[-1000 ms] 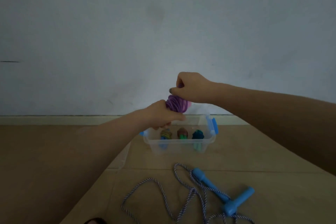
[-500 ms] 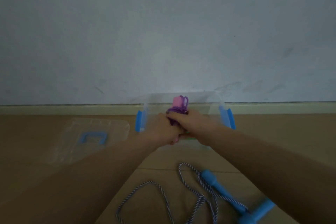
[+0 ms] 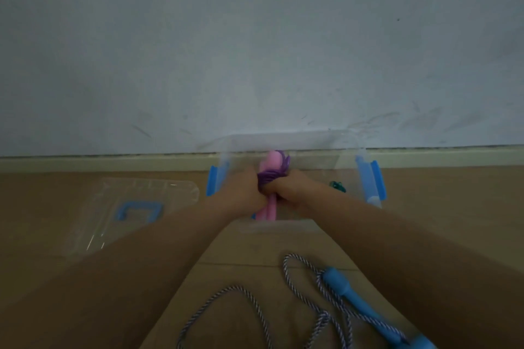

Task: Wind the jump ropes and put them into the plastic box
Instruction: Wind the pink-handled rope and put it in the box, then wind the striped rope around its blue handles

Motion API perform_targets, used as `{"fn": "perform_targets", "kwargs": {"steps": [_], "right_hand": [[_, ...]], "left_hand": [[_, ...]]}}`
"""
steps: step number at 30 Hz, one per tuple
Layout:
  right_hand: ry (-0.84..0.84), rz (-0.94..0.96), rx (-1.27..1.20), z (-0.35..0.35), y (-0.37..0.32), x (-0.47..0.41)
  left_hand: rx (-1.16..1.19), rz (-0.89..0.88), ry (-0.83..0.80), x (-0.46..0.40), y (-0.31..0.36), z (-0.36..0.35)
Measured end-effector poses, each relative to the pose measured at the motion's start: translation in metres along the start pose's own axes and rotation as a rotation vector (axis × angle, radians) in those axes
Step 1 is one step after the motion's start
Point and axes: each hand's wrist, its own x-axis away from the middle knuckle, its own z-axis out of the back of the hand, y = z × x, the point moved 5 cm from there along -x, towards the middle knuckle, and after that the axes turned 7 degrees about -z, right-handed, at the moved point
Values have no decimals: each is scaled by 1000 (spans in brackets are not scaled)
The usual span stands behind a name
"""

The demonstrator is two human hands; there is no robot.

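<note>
Pink-handled purple rope (image 3: 272,177); blue-handled striped rope (image 3: 320,306); blue-latched clear box (image 3: 371,181).

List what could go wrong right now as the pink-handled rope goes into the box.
1. The purple cord wound on the pink-handled rope may spring loose once the left hand and right hand let go.
2. The plastic box already holds a teal bundle; space may be tight.
3. The blue-handled rope lies unwound near the forearms and could snag.

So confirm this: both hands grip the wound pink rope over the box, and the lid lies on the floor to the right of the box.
Wrong side. The head view shows the lid on the floor left of the box. Both hands, left and right, do grip the pink rope over it.
</note>
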Motion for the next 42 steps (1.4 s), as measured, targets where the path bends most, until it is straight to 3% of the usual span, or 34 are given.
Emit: {"fn": "perform_targets", "kwargs": {"steps": [10,15,17,19,22,24,28,32,42], "right_hand": [[217,121,424,33,-24,43],[588,412,621,66,-29,107],[650,496,806,73,-18,134],[669,567,1077,79,1,162],[586,609,1464,92,45,189],[476,518,1635,103,80,190],[229,247,1662,129,142,183],[90,196,1742,137,171,183],[109,320,1822,109,197,169]], "left_hand": [[-154,-49,-23,5,21,-5],[-250,-181,197,35,55,-5],[-305,-217,271,47,65,-13],[-391,-310,229,65,81,-29],[-435,-454,79,97,108,-58],[-496,-475,-62,107,112,-81],[-579,-499,-222,112,109,-118],[-571,-506,-309,101,103,-143],[-776,-527,-396,61,99,-173]]}}
